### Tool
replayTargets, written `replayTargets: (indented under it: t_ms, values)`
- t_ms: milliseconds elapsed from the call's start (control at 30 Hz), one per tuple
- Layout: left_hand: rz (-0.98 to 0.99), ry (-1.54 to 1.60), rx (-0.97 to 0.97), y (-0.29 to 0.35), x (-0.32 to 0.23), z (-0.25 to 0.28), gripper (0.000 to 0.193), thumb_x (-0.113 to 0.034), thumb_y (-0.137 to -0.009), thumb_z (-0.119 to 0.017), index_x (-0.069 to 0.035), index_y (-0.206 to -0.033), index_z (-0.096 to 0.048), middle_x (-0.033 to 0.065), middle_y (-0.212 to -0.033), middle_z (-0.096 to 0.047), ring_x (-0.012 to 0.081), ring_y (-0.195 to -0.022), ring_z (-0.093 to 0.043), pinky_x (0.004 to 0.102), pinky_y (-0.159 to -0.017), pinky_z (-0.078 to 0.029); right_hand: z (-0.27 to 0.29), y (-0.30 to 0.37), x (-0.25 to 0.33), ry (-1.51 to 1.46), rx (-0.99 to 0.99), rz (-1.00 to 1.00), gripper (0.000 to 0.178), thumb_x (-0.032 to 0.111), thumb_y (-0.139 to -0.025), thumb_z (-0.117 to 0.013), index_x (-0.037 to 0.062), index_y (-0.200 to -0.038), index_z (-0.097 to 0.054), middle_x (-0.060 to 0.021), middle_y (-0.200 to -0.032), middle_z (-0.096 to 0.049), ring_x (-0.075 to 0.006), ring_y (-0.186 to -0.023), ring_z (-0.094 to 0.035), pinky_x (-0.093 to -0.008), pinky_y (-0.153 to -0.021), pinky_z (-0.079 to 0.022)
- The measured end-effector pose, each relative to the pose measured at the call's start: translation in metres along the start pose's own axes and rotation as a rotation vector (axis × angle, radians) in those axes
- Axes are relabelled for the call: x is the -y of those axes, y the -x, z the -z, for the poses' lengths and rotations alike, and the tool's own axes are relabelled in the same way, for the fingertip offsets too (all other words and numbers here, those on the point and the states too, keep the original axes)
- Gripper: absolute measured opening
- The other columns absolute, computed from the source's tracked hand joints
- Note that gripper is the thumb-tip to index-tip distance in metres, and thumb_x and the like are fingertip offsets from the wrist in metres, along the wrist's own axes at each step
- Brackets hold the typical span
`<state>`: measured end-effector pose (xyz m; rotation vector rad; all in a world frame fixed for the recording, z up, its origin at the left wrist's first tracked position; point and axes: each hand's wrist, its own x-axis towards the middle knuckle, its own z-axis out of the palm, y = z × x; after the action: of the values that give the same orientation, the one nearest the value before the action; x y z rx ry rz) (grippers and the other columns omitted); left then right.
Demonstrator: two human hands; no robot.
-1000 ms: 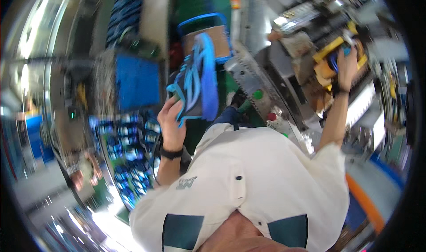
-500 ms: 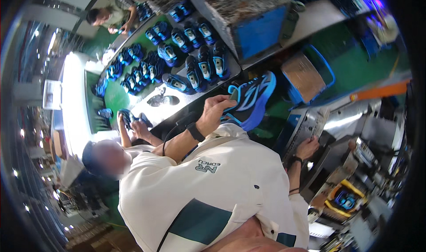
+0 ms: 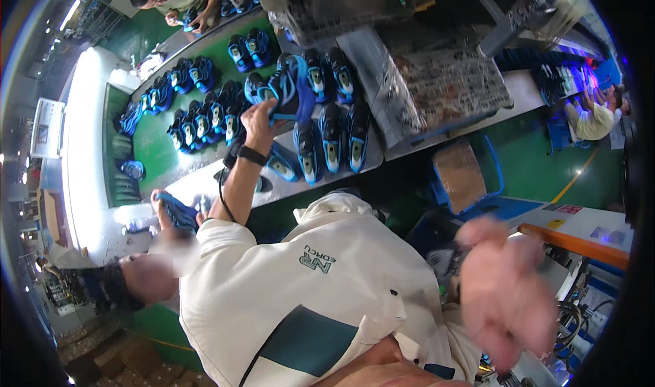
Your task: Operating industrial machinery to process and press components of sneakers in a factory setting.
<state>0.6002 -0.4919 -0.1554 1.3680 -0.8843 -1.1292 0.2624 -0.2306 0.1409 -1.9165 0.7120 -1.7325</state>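
Note:
My left hand (image 3: 258, 126) is closed on a dark and blue sports shoe (image 3: 301, 90), gripping one end of it above the worktable at the front. The lifted shoe partly covers the shoes behind it. Under and right of my hand several black and blue shoes (image 3: 331, 138) stand in rows on the table, and a single shoe (image 3: 281, 163) lies just below my wrist. My right hand (image 3: 508, 288) is raised at the right, close to the camera and smeared by motion; I see nothing held in it, and its fingers are not clear.
More shoes (image 3: 203, 114) stand on the green surface (image 3: 157, 158) at the left. A co-worker (image 3: 147, 278) handles a shoe at my left; another (image 3: 174, 2) works across the table. A wrapped machine (image 3: 443, 87) stands ahead, with a blue-framed chair (image 3: 460, 175) and orange-edged machine (image 3: 576, 247) at right.
My left hand has carried the shoe forward and left, over the shoe rows. My right hand has left the metal machine and come up toward the camera. The view has shifted.

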Motion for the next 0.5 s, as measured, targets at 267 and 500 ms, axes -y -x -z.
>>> replayTargets:
  t_ms: [267, 500]
  values:
    - [-0.138, -0.051, -0.102, -0.216, 0.041, 0.014, 0.027, -0.013, -0.077, -0.075, 0.005, -0.094, -0.067, 0.0164, -0.103, -0.064, 0.0308, -0.092, -0.064, 0.0482, -0.069, -0.062, -0.169, -0.166, -0.051, -0.034, -0.421, -0.362, 0.014, 0.022, -0.090, -0.066, 0.0078, -0.091, -0.064, -0.0124, -0.077, -0.071, -0.0259, -0.063, -0.068, -0.0351, -0.056, -0.057]
    - [0.187, 0.200, -0.260, -0.174, -0.007, 0.016, 0.028, -0.014, -0.078, -0.075, 0.005, -0.097, -0.067, 0.0112, -0.094, -0.067, 0.0205, -0.081, -0.065, 0.0382, -0.062, -0.061, -0.189, -0.192, -0.139, -0.145, -0.447, -0.336, 0.018, 0.026, -0.090, -0.066, 0.0077, -0.090, -0.063, -0.0131, -0.078, -0.072, -0.0269, -0.062, -0.068, -0.0359, -0.055, -0.057]
